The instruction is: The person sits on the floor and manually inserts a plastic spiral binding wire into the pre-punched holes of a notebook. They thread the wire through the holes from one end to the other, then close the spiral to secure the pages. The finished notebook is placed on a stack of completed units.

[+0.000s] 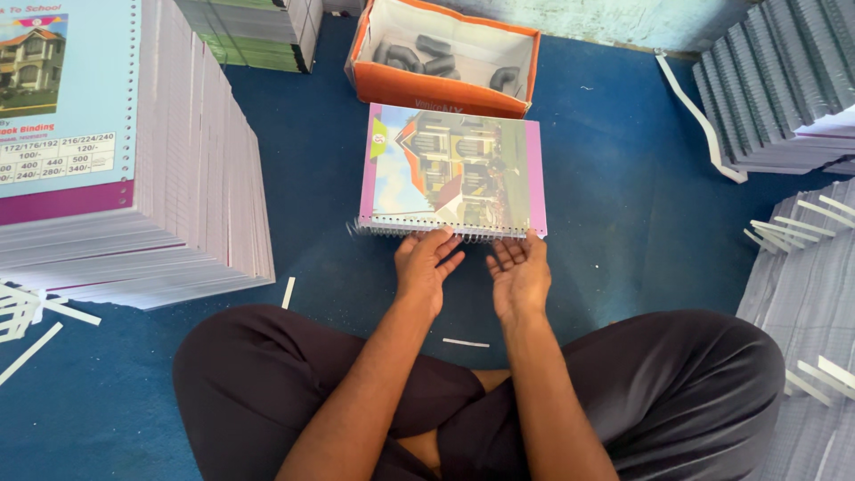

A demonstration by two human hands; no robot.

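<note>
A notebook (452, 169) with a pink-bordered cover showing a house lies on the blue floor mat in front of me. A wire spiral (427, 232) runs along its near edge. My left hand (426, 265) has its fingertips on the spiral, near the middle of that edge. Just to its right, my right hand (518, 272) is palm-up with its fingers touching the spiral's right end. Both hands have the fingers loosely spread. I sit cross-legged in dark trousers (267, 383).
An orange cardboard box (443, 89) with dark coils inside stands just beyond the notebook. A tall stack of notebooks (160, 178) rises at the left. More stacks of grey pages (784, 89) stand at the right. White paper strips (704, 116) lie scattered on the mat.
</note>
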